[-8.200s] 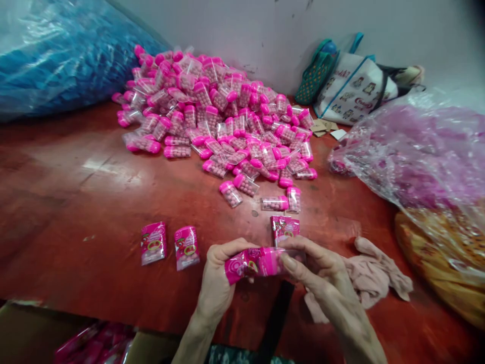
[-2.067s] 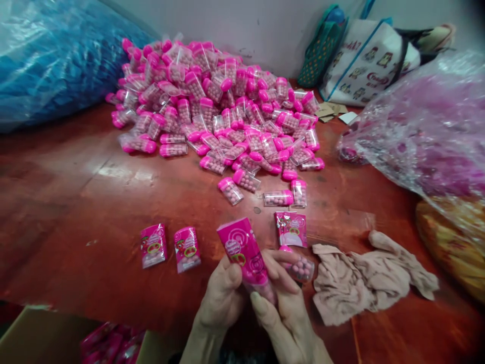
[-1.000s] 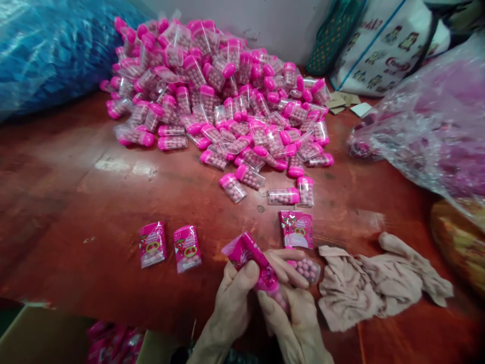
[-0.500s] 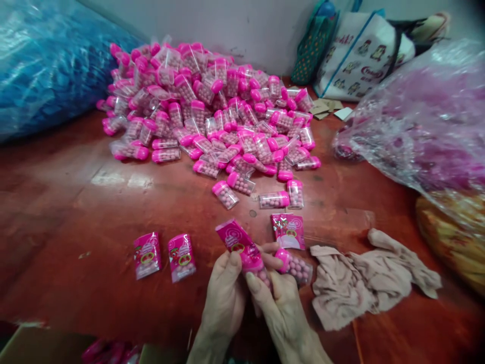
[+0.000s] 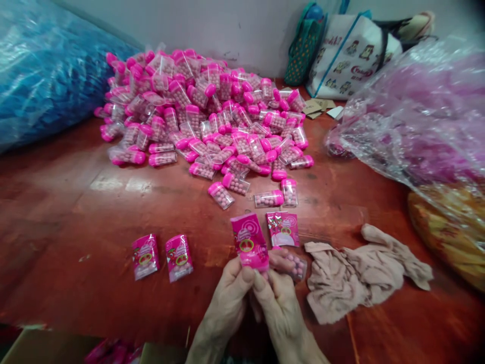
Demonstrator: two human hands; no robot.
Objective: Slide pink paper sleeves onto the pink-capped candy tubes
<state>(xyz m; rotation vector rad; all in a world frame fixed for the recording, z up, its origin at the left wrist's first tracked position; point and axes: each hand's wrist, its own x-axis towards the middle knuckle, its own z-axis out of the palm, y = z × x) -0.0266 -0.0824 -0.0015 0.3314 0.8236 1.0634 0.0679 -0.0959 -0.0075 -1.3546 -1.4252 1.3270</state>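
My left hand (image 5: 228, 296) pinches the lower edge of a pink printed sleeve (image 5: 250, 241), which stands upright above my thumbs. My right hand (image 5: 282, 306) is closed against it, its thumb pressing at the sleeve's bottom, where a bit of a candy bottle with pink beads shows. Most of that bottle is hidden by the sleeve and fingers. A second candy bottle (image 5: 298, 267) sticks out beyond the right hand's fingers; whether they grip it, I cannot tell. Just behind lie several flat pink sleeves (image 5: 283, 230). Two sleeved bottles (image 5: 145, 257) rest on the left.
A big heap of pink-capped candy bottles (image 5: 212, 116) covers the back of the red table (image 5: 76, 212). A crumpled beige cloth (image 5: 352, 278) lies at right. Plastic bags, one blue (image 5: 56, 76) and one pink (image 5: 420, 116), flank the table. A cardboard box (image 5: 49, 349) sits below its front edge.
The pink sleeve has swung from leaning left to upright and shifted right. It covers more of the bottle, and my thumbs have come together at its lower end. The view has shifted slightly.
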